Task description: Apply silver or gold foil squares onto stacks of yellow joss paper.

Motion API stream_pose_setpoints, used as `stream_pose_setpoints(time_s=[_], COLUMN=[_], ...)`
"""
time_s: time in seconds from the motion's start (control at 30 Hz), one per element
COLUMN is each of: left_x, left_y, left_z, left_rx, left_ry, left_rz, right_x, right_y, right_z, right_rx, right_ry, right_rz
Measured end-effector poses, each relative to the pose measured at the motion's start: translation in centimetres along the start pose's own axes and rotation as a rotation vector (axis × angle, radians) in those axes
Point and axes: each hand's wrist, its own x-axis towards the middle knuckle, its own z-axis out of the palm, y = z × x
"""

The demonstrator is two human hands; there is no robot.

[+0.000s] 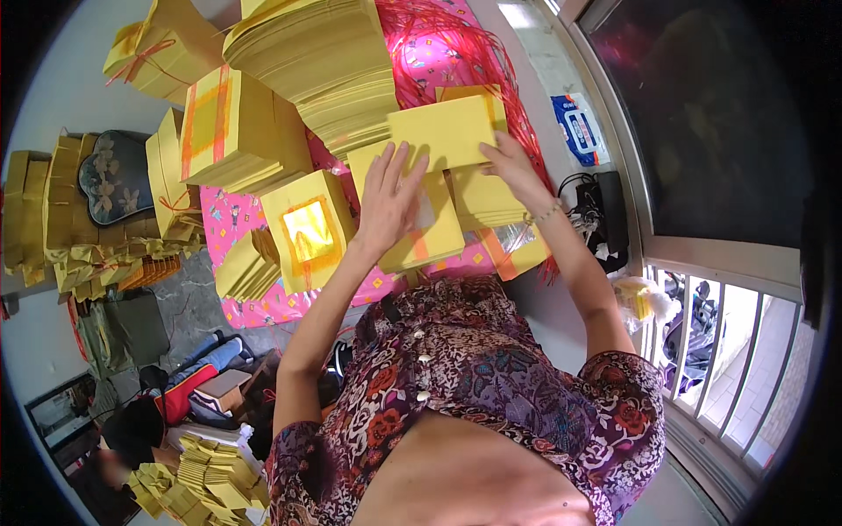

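Under two hands (386,197), one yellow sheet (443,131)

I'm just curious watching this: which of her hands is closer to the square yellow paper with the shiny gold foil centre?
Left. The left hand lies flat on a yellow stack just right of the square yellow paper with the shiny gold foil centre; the right hand is farther right, gripping a plain yellow sheet.

Paper sheets (443,131) under the hands: plain yellow. Near-left stack (307,230): yellow, with a shiny gold square framed in orange. Far-left bundle (230,123): yellow with orange bands. Table cover (230,219): pink, small multicoloured figures. Strings (447,39) far side: red. Blouse (491,377): dark purple, red-and-white floral, possibly paisley.
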Motion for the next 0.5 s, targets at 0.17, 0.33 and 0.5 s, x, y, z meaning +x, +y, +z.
stream_pose_setpoints(time_s=[0.17, 0.33, 0.5], left_x=[-3.8, -6.7, -6.9], left_y=[1.1, 1.8, 1.7], left_z=[1.3, 2.4, 2.6], left_rx=[-0.191, -0.314, -0.330], left_ry=[0.009, -0.093, -0.157], left_rz=[-0.052, -0.130, -0.171], right_x=[-3.3, -6.0, -5.4], right_y=[3.6, 7.6, 11.9], right_z=[-6.3, -7.5, -7.4], right_rx=[-0.151, -0.076, -0.148], right_ry=[0.115, 0.144, 0.174], right_rz=[0.024, 0.128, 0.125])
